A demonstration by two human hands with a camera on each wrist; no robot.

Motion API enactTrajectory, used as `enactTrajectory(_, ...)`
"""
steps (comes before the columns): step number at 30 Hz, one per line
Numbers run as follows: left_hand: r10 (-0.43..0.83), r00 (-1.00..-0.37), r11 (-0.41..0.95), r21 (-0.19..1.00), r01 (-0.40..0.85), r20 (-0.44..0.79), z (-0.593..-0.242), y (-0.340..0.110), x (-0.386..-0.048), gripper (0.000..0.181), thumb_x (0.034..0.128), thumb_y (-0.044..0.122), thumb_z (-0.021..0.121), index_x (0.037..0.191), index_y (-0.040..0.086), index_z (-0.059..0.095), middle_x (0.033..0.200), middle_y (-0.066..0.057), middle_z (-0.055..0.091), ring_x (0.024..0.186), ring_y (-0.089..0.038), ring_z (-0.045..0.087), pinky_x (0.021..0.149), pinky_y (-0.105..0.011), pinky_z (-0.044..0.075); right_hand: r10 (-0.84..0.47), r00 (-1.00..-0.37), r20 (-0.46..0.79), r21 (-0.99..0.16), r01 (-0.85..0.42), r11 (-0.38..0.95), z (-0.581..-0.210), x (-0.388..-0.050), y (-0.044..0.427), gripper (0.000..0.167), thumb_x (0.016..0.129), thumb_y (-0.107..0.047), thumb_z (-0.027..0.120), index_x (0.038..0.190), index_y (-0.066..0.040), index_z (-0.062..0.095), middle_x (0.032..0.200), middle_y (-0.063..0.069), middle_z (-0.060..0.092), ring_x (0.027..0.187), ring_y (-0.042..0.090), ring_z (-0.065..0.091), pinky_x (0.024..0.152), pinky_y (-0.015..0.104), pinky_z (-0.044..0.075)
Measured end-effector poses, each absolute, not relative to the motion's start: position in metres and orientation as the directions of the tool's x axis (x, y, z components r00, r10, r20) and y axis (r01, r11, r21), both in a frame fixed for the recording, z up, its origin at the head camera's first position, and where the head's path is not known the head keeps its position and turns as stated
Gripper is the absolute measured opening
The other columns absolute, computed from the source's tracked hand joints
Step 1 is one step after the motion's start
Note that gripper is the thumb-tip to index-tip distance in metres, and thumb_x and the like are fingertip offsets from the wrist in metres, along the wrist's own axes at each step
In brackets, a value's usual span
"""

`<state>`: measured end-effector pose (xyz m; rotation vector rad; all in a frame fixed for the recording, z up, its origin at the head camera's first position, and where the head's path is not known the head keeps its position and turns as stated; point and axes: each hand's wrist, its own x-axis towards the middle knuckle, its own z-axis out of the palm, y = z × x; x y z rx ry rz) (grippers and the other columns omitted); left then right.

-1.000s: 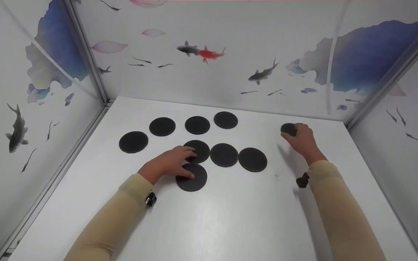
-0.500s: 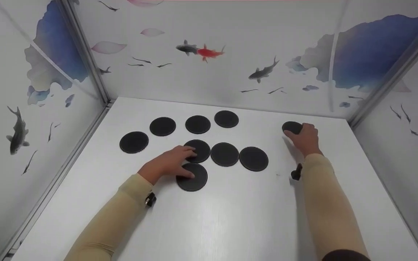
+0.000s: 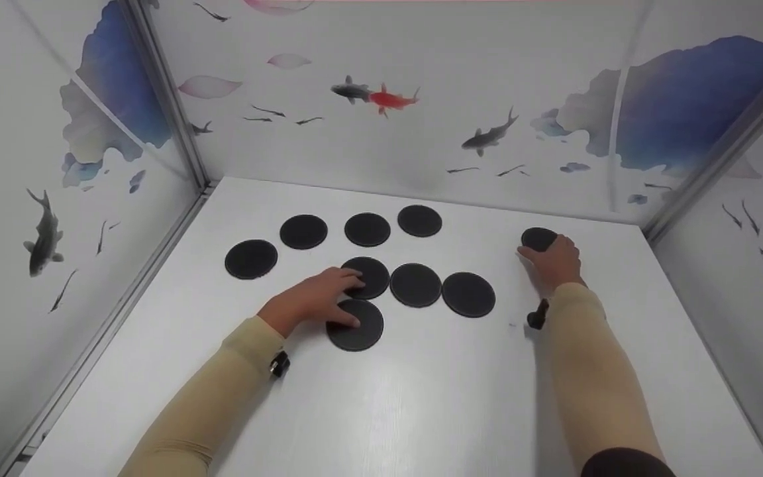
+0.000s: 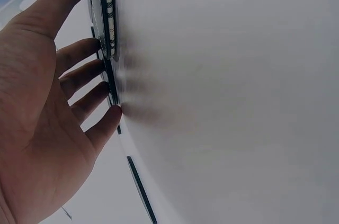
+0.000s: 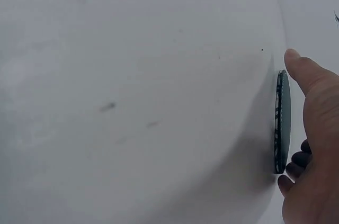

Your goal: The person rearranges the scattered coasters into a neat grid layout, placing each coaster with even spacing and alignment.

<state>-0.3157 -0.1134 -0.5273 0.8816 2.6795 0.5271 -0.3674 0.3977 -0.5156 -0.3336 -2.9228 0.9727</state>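
My left hand spreads over two black round coasters. Its thumb rests on the nearer coaster, its fingers on the one behind. In the left wrist view that hand has its fingers stretched and apart. At the back right, my right hand is at another black coaster, partly covering its right side. The right wrist view shows this coaster lying flat on the table. There the thumb of my right hand stands apart from its rim, the other fingers close by the opposite edge.
Two more coasters continue the middle row to the right. Several others lie behind, such as the far left coaster. The white table ends at walls with painted fish.
My right hand has moved slightly and set its coaster down flat at the back right, its thumb now off the rim. The left hand stays on its two coasters; the head view shifts slightly.
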Motion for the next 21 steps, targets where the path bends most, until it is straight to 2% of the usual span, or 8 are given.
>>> enactTrajectory(4,0.616,-0.776,0.743,0.427,0.516,-0.134,-0.529,-0.113,-0.316,0.083,0.0926,0.050,0.088,0.160,0.013,0.058,0.175,-0.005,0.040,0.163,-0.030,0.035,0.129,-0.047,0.035,0.252,-0.968,-0.019,-0.622,0.208,0.755,-0.508,-0.353,0.388,0.115,0.104,-0.057,0.064,0.169,0.016,0.004,0.174,0.043,0.010,0.163,0.057,0.012,0.133,0.064,0.015)
enactTrajectory(9,0.614,-0.777,0.746,0.423,0.515,-0.137,-0.534,-0.115,-0.315,0.083,0.0925,0.051,0.088,0.161,0.014,0.058,0.175,-0.004,0.040,0.162,-0.029,0.035,0.129,-0.047,0.036,0.263,-0.961,-0.082,-0.626,0.255,0.737,-0.501,-0.348,0.386,0.117,0.103,-0.059,0.063,0.169,0.016,0.002,0.174,0.043,0.008,0.164,0.057,0.012,0.133,0.063,0.017)
enactTrajectory(15,0.618,-0.777,0.739,0.427,0.521,-0.122,-0.532,-0.115,-0.317,0.082,0.0923,0.050,0.088,0.160,0.014,0.059,0.174,-0.005,0.042,0.161,-0.030,0.037,0.128,-0.048,0.038,0.280,-0.955,-0.094,-0.648,0.272,0.711,-0.498,-0.351,0.385,0.114,0.103,-0.055,0.065,0.168,0.017,0.004,0.174,0.043,0.011,0.164,0.057,0.013,0.134,0.062,0.018)
enactTrajectory(21,0.621,-0.775,0.736,0.426,0.526,-0.117,-0.530,-0.115,-0.318,0.082,0.0918,0.049,0.089,0.159,0.013,0.059,0.174,-0.005,0.042,0.161,-0.030,0.037,0.128,-0.047,0.037,0.306,-0.951,-0.035,-0.650,0.255,0.716,-0.504,-0.355,0.383,0.109,0.105,-0.053,0.062,0.166,0.020,0.010,0.169,0.045,0.021,0.160,0.058,0.021,0.132,0.062,0.022)
